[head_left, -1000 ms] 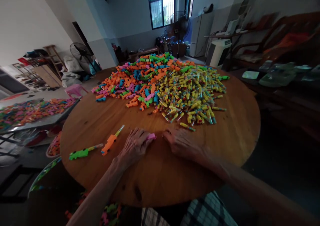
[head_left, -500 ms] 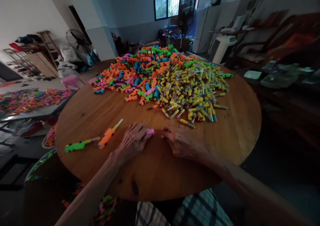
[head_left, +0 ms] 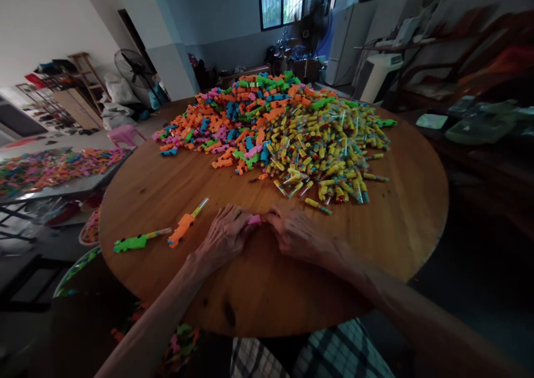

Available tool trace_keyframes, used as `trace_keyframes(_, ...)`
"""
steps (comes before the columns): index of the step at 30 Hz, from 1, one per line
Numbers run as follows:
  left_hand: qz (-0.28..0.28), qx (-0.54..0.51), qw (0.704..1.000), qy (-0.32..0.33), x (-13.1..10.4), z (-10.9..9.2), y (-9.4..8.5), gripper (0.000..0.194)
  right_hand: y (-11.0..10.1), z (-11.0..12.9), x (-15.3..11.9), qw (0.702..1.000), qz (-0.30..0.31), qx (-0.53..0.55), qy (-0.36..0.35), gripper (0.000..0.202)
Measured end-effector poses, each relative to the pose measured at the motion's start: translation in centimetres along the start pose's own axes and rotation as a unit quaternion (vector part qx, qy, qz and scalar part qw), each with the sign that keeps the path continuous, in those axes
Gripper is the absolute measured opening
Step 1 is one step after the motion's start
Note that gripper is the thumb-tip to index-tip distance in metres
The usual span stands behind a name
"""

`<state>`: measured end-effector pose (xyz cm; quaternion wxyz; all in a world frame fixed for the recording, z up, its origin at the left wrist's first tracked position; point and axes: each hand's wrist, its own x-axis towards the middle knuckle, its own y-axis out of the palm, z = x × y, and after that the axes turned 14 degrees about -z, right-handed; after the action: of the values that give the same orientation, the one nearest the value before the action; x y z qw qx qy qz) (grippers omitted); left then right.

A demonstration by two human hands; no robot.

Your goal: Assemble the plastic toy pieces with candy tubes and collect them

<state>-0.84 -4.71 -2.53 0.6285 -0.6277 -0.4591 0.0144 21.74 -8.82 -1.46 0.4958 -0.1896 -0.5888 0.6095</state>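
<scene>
Two hands rest knuckles-up on the near part of a round wooden table, and between them sits a small pink plastic piece. The left hand has its fingers curled around the piece's left end, pinching it, while the right hand closes its fingertips on the right end, so the two hands nearly meet over it; how much of the piece lies hidden under the fingers I cannot tell. Just to the left of the left hand, flat on the table, lies an orange toy piece with a clear tube stuck in its front, and farther left of that lies a green toy piece with a tube of its own. Beyond the hands, toward the far side of the table, spreads a big heap: orange, pink, blue and green plastic pieces on the left half, yellow candy-filled tubes on the right half, the nearest loose tubes lying near the right hand's fingers but apart from them. Off the table's left edge stands a lower surface covered with more coloured pieces. At the near edge of the table a checked cloth shows on the person's lap.
</scene>
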Motion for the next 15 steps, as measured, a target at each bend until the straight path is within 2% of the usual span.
trace_keyframes(7, 0.001, 0.001, 1.000, 0.007, -0.3, 0.2, 0.4, 0.026, 0.0, 0.4, 0.3, 0.999, 0.031, -0.022, -0.002, 0.044)
trace_keyframes(15, 0.024, 0.066, 0.996, 0.049, 0.1, 0.3, 0.2, 0.025, -0.9, 0.3, 1.2, 0.997, 0.073, -0.003, -0.023, 0.028)
